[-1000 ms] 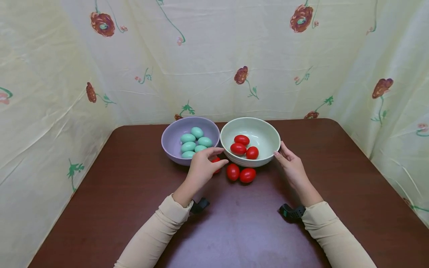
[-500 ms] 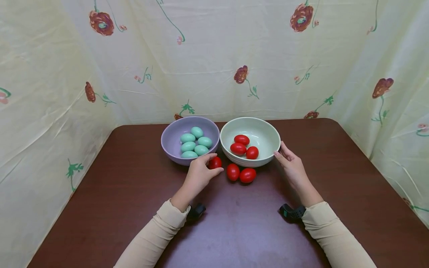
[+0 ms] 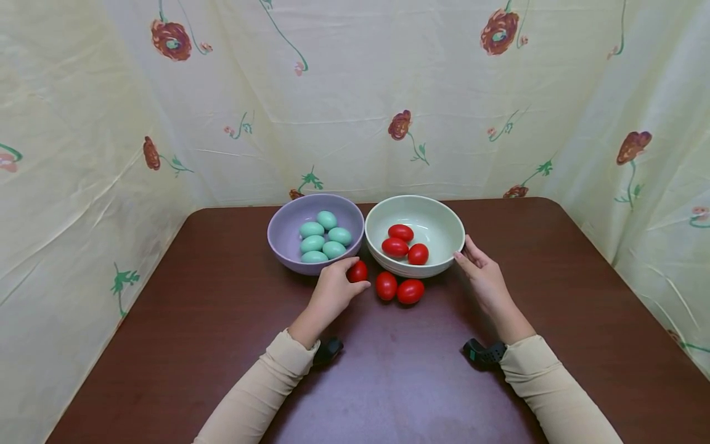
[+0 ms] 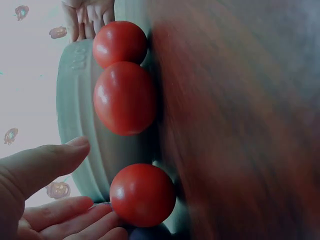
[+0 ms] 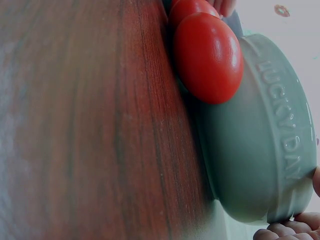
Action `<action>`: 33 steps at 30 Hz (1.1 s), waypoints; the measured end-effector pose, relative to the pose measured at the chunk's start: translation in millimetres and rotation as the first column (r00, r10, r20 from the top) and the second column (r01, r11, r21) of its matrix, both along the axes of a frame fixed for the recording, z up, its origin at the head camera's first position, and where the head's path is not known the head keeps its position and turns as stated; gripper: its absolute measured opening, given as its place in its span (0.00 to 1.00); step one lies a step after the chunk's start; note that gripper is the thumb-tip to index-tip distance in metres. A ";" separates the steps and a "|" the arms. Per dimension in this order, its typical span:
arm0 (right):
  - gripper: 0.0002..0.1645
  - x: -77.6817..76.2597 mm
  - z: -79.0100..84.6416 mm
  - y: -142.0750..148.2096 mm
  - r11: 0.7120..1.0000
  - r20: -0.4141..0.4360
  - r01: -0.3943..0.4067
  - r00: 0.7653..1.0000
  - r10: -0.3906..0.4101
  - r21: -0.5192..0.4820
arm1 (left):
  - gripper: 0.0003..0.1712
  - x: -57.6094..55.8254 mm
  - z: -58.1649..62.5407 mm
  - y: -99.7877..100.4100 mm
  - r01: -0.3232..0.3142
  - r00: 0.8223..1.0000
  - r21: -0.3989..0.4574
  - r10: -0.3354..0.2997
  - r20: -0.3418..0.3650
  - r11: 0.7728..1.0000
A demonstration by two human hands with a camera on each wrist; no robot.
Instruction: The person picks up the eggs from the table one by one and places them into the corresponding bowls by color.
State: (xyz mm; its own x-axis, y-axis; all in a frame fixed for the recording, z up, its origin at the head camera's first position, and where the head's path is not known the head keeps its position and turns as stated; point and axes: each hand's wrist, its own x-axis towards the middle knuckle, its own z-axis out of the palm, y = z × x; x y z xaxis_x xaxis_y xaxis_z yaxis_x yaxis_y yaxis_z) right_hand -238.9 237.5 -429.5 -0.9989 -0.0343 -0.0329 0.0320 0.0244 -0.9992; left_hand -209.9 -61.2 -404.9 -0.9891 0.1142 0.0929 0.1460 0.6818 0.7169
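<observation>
My left hand [image 3: 331, 293] is at a red egg [image 3: 358, 272] on the table, in front of the purple bowl [image 3: 279, 242]. In the left wrist view its fingers [image 4: 75, 217] lie beside that egg, seemingly touching it, while the thumb stands apart. Two more red eggs, a left one [image 3: 386, 286] and a right one [image 3: 410, 291], sit before the pale green bowl [image 3: 444, 225]. Inside this bowl are three red eggs [image 3: 395, 248]. My right hand [image 3: 484, 277] rests against its right side, thumb at the rim, fingers on the outer wall.
Several mint-green eggs [image 3: 313, 244] lie in the purple bowl, which stands close beside the green one. Both bowls are near the far edge of the dark brown table [image 3: 222, 296]. A flowered curtain [image 3: 344, 123] hangs behind and at the sides.
My left hand has drawn slightly back and down from over the leftmost red egg, which now shows more fully between thumb and fingers. The right hand and both bowls keep their places.
</observation>
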 end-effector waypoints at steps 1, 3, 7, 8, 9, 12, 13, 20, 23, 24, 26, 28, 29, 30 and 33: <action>0.39 0.1 0.0 -0.1 1.000 -0.001 0.000 1.000 0.000 -0.004 | 0.31 -0.4 0.2 0.6 0.002 1.000 -0.004 -0.002 -0.003 1.000; 0.39 0.3 0.1 -0.3 1.000 0.000 0.002 1.000 -0.002 -0.010 | 0.30 -1.7 0.2 1.7 0.008 1.000 -0.013 -0.008 -0.011 1.000; 0.39 0.6 0.2 -0.6 1.000 0.014 0.005 1.000 -0.005 -0.004 | 0.29 -4.1 -1.0 3.8 0.013 1.000 -0.035 -0.013 -0.018 0.999; 0.39 0.8 0.1 -0.5 1.000 0.017 0.005 1.000 -0.005 0.000 | 0.29 -4.5 -1.7 4.3 0.014 1.000 -0.037 -0.015 -0.014 0.999; 0.39 1.1 0.2 -0.6 1.000 0.020 0.006 1.000 -0.006 0.000 | 0.29 -5.0 -2.2 4.8 0.016 1.000 -0.041 -0.016 -0.010 0.999; 0.39 1.2 -0.1 -0.3 1.000 0.023 0.007 1.000 -0.007 -0.001 | 0.29 -6.5 -4.1 5.9 0.020 1.000 -0.044 -0.020 -0.003 0.999; 0.39 1.0 -0.2 -0.2 1.000 0.021 0.007 1.000 -0.007 -0.001 | 0.29 -7.4 -4.8 6.1 0.021 1.000 -0.041 -0.021 -0.002 0.999; 0.40 0.1 -0.8 -0.9 1.000 0.011 0.009 1.000 -0.009 -0.007 | 0.23 -14.0 -9.7 7.1 0.012 1.000 -0.035 -0.012 -0.005 0.999; 0.40 0.0 -1.0 -0.7 1.000 0.010 0.007 1.000 -0.007 -0.006 | 0.22 -15.1 -10.2 7.8 0.012 1.000 -0.045 -0.012 -0.007 0.999; 0.40 0.1 -0.9 -0.6 1.000 0.009 0.006 1.000 -0.006 -0.006 | 0.22 -15.4 -10.1 8.1 0.012 1.000 -0.043 -0.012 -0.005 0.999; 0.41 0.2 -0.7 -0.3 1.000 0.008 0.007 1.000 -0.007 -0.003 | 0.22 -15.6 -9.7 8.9 0.011 1.000 -0.043 -0.011 -0.001 0.999; 0.41 0.4 -0.4 0.1 1.000 0.007 0.008 1.000 -0.008 -0.003 | 0.22 -15.5 -9.6 9.6 0.008 1.000 -0.042 -0.008 0.001 0.999; 0.41 0.4 -0.3 0.3 1.000 0.007 0.007 1.000 -0.007 -0.003 | 0.22 -15.3 -9.5 9.9 0.005 1.000 -0.040 -0.005 0.000 0.999; 0.41 0.8 0.1 0.2 1.000 0.010 0.007 1.000 -0.007 -0.002 | 0.22 -15.0 -9.4 10.1 0.000 1.000 -0.040 0.000 -0.003 0.999; 0.40 1.2 1.0 -0.1 1.000 0.013 0.005 1.000 -0.005 -0.010 | 0.21 -13.7 -8.8 10.1 -0.018 1.000 -0.044 0.017 -0.020 0.999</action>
